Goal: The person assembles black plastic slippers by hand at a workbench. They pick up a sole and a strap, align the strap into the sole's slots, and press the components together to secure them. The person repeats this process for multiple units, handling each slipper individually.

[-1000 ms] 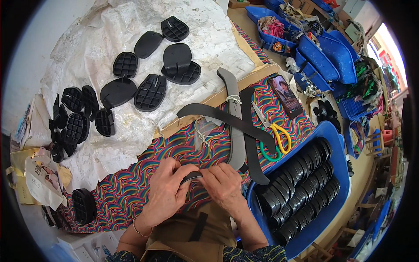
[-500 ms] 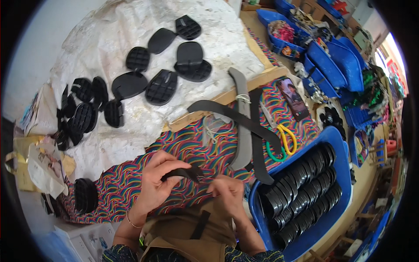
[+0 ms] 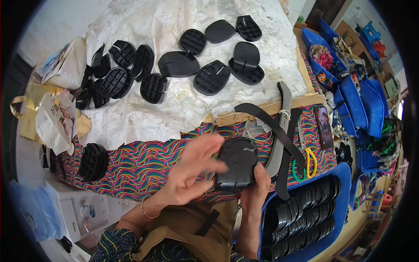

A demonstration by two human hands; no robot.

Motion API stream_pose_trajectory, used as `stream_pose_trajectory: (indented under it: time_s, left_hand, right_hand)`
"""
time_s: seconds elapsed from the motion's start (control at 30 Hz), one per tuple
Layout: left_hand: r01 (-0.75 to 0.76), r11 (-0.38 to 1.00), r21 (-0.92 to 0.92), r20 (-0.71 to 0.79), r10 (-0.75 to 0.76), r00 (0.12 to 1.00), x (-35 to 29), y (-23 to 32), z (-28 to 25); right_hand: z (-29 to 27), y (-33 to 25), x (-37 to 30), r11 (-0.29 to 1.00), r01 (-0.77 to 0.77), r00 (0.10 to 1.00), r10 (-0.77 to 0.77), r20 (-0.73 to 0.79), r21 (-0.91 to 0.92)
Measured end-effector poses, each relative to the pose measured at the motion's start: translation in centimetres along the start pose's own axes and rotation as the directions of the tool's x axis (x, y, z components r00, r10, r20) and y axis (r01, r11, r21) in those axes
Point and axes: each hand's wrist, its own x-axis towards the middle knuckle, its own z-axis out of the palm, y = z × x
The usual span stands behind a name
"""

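Black sole piece (image 3: 237,163) raised; blue tray (image 3: 345,174) holds more

Ahead of our hands we have an open stretch of striped cloth (image 3: 144,163), free to reach across. On our right, the blue tray (image 3: 345,183) packed with black soles blocks the way, and the straps (image 3: 279,135) and scissors (image 3: 307,159) crowd the gap. Further up, scattered heel pieces (image 3: 209,76) leave bare patches of white sheet (image 3: 144,118) between them.
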Motion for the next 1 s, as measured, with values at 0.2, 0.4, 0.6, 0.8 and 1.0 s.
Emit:
stream_pose_trajectory:
  time_s: [0.2,0.4,0.6,0.8,1.0]
  left_hand:
    - [0.388,0.804,-0.450,-0.163,-0.501,0.850,-1.5,-4.0,1.7]
    - [0.401,0.915,0.035,-0.261,-0.379,0.888,-2.4,-4.3,2.5]
    - [0.378,0.900,-0.216,-0.200,-0.419,0.886,-1.9,-4.0,2.7]
    - [0.396,0.912,-0.107,-0.131,-0.408,0.904,-1.0,-3.4,1.5]
    - [0.449,0.889,-0.092,-0.061,-0.455,0.888,-1.5,-2.6,1.5]
  right_hand:
    - [1.6,1.0,-0.8,0.978,0.196,0.979,-0.199,-0.046,-0.067]
    - [1.8,2.1,-1.9,0.899,0.335,0.931,-0.361,-0.047,-0.284]
    - [3.0,2.7,-1.8,0.898,0.325,0.890,-0.396,-0.225,-0.297]
    - [2.2,2.3,-2.6,0.878,0.359,0.913,-0.401,-0.076,-0.316]
    - [2.2,1.9,-2.4,0.883,0.322,0.914,-0.384,-0.129,-0.342]
